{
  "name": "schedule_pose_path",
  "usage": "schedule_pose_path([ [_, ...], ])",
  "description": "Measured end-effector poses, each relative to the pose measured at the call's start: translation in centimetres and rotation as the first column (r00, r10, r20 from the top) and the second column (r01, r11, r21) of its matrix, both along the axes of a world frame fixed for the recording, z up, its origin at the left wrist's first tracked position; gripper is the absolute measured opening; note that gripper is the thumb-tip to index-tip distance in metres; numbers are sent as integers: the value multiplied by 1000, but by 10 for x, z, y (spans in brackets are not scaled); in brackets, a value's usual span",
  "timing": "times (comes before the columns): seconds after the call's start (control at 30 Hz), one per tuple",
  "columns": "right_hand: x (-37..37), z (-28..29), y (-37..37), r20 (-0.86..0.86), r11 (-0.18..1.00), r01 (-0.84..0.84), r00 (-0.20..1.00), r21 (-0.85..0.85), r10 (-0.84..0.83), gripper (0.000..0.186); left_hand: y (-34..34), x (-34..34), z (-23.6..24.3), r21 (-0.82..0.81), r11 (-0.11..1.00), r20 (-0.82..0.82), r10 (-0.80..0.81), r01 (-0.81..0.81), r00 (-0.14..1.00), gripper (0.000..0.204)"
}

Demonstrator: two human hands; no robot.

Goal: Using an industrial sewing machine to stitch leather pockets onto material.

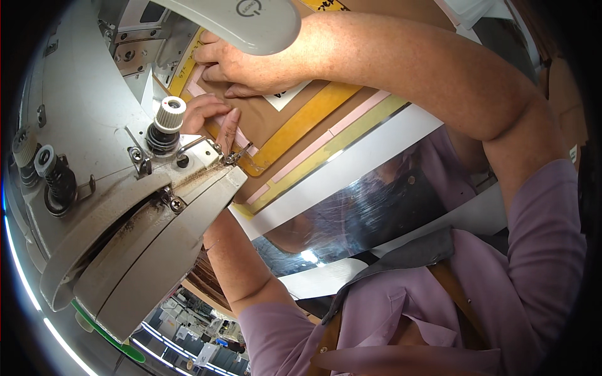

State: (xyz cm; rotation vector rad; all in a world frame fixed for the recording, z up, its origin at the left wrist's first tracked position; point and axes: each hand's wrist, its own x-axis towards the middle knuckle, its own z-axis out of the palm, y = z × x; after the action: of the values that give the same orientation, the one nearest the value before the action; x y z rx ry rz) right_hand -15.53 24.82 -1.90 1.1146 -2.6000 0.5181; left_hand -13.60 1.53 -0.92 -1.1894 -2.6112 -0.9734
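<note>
Under the sewing machine head point(94, 188), a brown flat workpiece point(263, 131) lies with pink strips point(332, 131) and yellow template bars point(301, 122) on it. My left hand point(210, 116) is partly behind the machine, bent fingers and thumb resting on the workpiece beside a pink strip, near the metal needle fittings point(229, 156). Above it, my right hand point(251, 66) rests on the workpiece near its upper yellow bar, fingers slightly bent and apart, over part of a white label point(282, 97). Neither hand visibly grips anything.
A grey lamp housing point(251, 19) with a button overhangs the top. A shiny metal plate point(357, 213) with white borders lies below the workpiece. Thread tension knobs point(169, 113) stand on the machine. Brown sheets point(564, 106) are at the right edge, and a workshop background point(207, 332) shows at lower left.
</note>
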Motion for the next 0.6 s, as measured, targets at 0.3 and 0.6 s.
schedule_pose_path([
  [0.3, 3, -6, -3, -33, 999, 28, 999, 18, -28, 43, 11, 3, 13, -338, 889, -318, 201, -309, 927, 31],
  [0.6, 7, -5, -16, 35, 997, 1, 999, -81, 1, 43, -2, 5, -3, -139, 961, -278, 193, -238, 941, 33],
])
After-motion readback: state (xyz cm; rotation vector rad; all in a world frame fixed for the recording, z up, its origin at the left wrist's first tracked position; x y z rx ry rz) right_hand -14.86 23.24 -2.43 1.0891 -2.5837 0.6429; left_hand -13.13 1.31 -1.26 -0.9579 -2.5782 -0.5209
